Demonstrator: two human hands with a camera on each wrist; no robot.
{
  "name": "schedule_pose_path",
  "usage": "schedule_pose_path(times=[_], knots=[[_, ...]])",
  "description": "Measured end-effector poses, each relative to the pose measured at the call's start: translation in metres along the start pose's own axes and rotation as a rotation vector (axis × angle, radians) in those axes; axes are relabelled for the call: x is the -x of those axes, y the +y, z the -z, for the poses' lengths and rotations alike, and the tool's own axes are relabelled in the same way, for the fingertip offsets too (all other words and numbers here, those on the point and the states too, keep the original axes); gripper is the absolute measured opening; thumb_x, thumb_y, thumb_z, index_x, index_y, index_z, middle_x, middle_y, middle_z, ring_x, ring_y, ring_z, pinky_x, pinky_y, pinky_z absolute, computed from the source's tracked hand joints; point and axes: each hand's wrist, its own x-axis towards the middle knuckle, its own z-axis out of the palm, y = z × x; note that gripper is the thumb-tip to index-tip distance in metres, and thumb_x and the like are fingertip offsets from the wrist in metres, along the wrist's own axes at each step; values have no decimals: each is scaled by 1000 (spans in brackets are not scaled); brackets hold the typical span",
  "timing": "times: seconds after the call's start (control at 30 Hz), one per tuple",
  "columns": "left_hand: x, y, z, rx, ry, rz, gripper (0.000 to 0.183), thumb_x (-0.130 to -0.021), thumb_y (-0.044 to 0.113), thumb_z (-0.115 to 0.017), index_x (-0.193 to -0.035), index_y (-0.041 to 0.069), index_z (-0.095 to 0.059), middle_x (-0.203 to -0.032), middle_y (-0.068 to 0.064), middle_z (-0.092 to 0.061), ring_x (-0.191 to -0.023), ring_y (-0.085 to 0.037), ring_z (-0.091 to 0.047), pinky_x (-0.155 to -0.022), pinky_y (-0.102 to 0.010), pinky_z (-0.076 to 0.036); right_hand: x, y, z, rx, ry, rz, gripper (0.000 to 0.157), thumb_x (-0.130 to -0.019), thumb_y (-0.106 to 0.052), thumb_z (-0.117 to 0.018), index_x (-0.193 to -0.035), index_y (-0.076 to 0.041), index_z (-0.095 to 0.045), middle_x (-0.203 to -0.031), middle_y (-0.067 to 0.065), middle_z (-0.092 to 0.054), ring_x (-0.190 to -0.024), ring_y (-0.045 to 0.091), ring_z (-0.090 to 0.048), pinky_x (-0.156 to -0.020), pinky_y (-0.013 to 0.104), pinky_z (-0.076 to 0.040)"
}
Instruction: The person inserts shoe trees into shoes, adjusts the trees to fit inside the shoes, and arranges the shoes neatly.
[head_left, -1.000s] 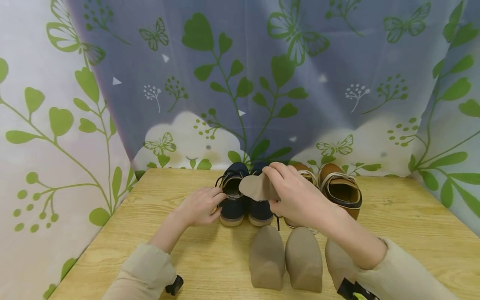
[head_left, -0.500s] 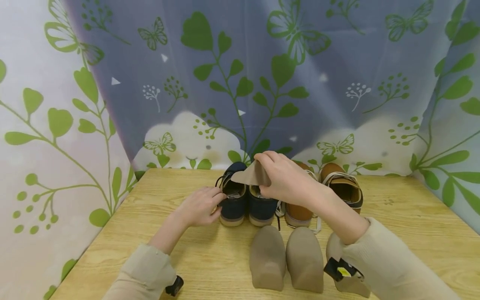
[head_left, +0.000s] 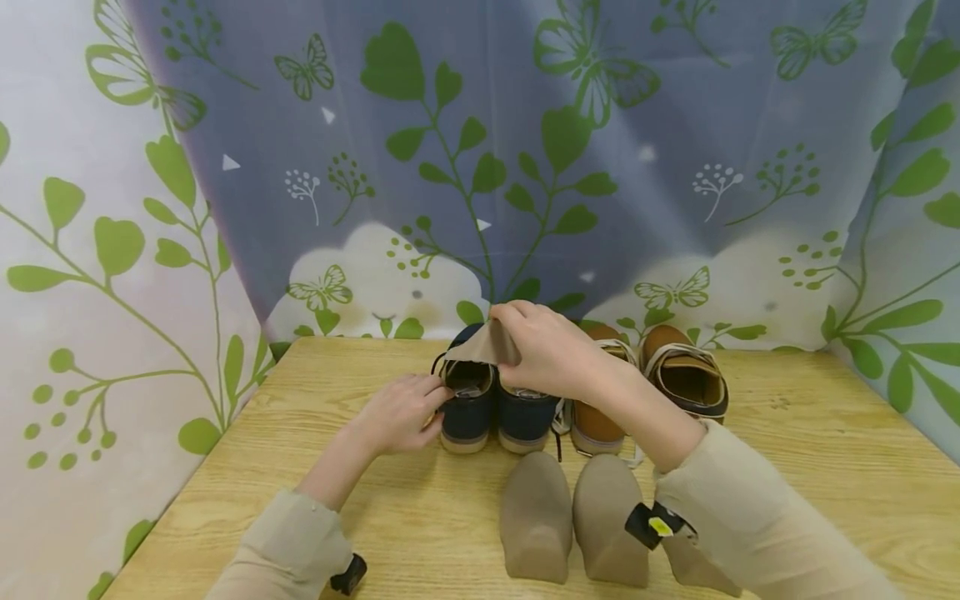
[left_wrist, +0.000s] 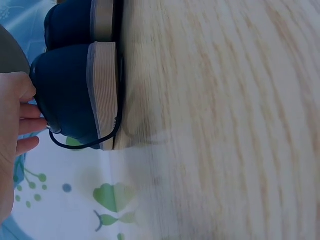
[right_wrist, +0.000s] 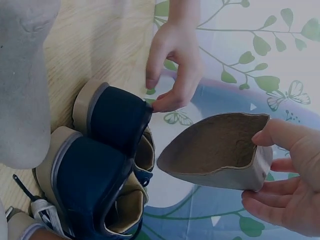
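Observation:
My right hand (head_left: pixel 543 346) grips a beige moulded shoe tree (right_wrist: pixel 215 142) by its back end, thumb on one side and fingers on the other. Its hollow side and pointed toe show in the right wrist view. It hangs above the opening of the left navy shoe (head_left: pixel 467 423), toe pointing left in the head view. My left hand (head_left: pixel 397 412) holds that shoe's collar at the left with bent fingertips; the left wrist view shows fingers (left_wrist: pixel 31 125) right at the rim. A second navy shoe (head_left: pixel 522 423) stands to its right, partly covered by my right hand.
Right of the navy pair stand two brown shoes (head_left: pixel 678 375) with pale laces. Nearer lie more beige shoe trees (head_left: pixel 536 517) in a row, one partly under my right sleeve. All sit on a wooden table (head_left: pixel 405 508), with a patterned curtain (head_left: pixel 420 183) behind.
My right hand has moved left with the shoe tree, from over the right navy shoe to over the left one, tilting it. The left hand stays at the collar.

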Motion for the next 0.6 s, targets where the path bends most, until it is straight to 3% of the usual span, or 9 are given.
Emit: schedule_pose_path(times=[0.17, 0.6], knots=[[0, 0, 0, 3, 24, -9, 17, -77, 14, -65, -90, 4, -63, -83, -6, -57, -70, -18, -55, -64, -31, -48, -4, 0, -4, -11, 1, 2, 64, -80, -21, -67, -136, 0, -41, -131, 17, -48, -115, 32, -49, -92, 42, -42], [3, 3, 2, 7, -12, 17, 23, -78, 14, -65, -98, 1, -64, -90, -8, -59, -76, -20, -58, -67, -31, -50, -16, -4, -15, -32, -55, -1, 62, -82, -22, -67, -136, -2, -41, -133, 17, -46, -119, 31, -46, -95, 42, -40]])
